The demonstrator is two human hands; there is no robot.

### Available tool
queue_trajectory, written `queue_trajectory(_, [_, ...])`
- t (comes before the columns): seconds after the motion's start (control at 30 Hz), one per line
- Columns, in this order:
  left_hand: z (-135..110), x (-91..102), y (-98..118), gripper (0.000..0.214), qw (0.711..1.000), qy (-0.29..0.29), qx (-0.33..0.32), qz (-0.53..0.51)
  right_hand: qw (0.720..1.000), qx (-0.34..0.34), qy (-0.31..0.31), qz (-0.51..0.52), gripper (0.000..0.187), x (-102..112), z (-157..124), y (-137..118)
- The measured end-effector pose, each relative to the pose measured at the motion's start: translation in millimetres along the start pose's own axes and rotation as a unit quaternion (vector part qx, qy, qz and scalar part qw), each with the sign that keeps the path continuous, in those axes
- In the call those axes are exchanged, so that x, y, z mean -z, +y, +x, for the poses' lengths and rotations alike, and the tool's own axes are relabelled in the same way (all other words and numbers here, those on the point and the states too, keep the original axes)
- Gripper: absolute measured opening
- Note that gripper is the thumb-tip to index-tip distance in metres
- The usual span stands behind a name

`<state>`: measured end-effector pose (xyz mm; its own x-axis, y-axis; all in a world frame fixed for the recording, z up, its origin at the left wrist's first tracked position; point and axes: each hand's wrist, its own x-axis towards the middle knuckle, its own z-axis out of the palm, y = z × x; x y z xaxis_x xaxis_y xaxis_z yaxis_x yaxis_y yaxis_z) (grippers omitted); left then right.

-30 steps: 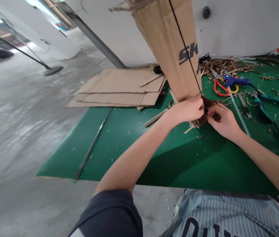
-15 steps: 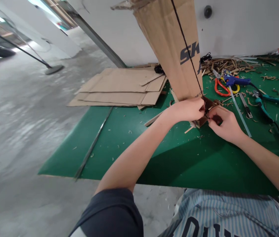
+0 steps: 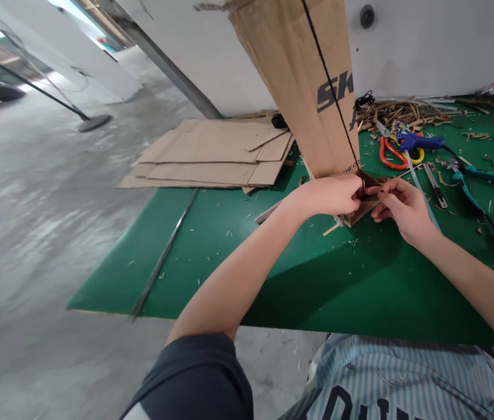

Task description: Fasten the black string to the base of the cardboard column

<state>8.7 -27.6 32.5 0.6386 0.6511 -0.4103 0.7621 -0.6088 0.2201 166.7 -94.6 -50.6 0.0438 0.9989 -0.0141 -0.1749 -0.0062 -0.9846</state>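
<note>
A tall cardboard piece with dark printed letters stands upright on the green tabletop. Down its front runs a taut black string, ending at my hands near the base. My left hand is closed around the string's lower part, pressed close to the cardboard. Just to its right, my right hand has thumb and forefinger pinched on what looks like the string's end, in front of the open cardboard base. The fingers partly hide where the string meets the base.
Flat cardboard sheets lie at the back left. On the right are orange-handled scissors, a blue glue gun, a utility knife and teal pliers. Cardboard scraps are heaped by the wall.
My right hand has shifted slightly right and drawn away from my left, pulling the string's end with it. My left hand stays put at the base.
</note>
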Motion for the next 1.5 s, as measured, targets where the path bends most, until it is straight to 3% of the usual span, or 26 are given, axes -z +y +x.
queue_trajectory(0.23, [1, -1.1, 2, 0.018, 1.0, -0.005, -0.001, 0.013, 0.999, 0.023, -0.023, 0.036, 0.031, 0, 1, 5])
queue_trajectory(0.7, [5, -5.4, 4, 0.023, 0.998, 0.039, 0.036, -0.014, 0.989, 0.124, 0.016, -0.081, 0.023, 1, -4, 8])
queue_trajectory(1.0, [7, -11.5, 2, 0.021, 0.996, 0.064, 0.03, -0.049, 0.988, 0.121, 0.002, -0.098, 0.026, 5, -2, 5])
queue_trajectory(1.17, [-2, -13.2, 5, 0.02, 0.993, 0.111, 0.028, 0.001, 0.982, 0.128, 0.028, -0.139, 0.021, 6, -3, 4])
queue_trajectory(1.37, [-21, 2.6, 14, 0.023, 0.997, 0.076, 0.002, 0.024, 0.983, 0.11, 0.043, -0.139, 0.026, 1, -3, 5])
queue_trajectory(1.5, [-18, 4.9, 11, 0.014, 0.997, 0.058, -0.045, 0.037, 0.986, 0.111, 0.038, -0.118, 0.027, 1, -1, 9])
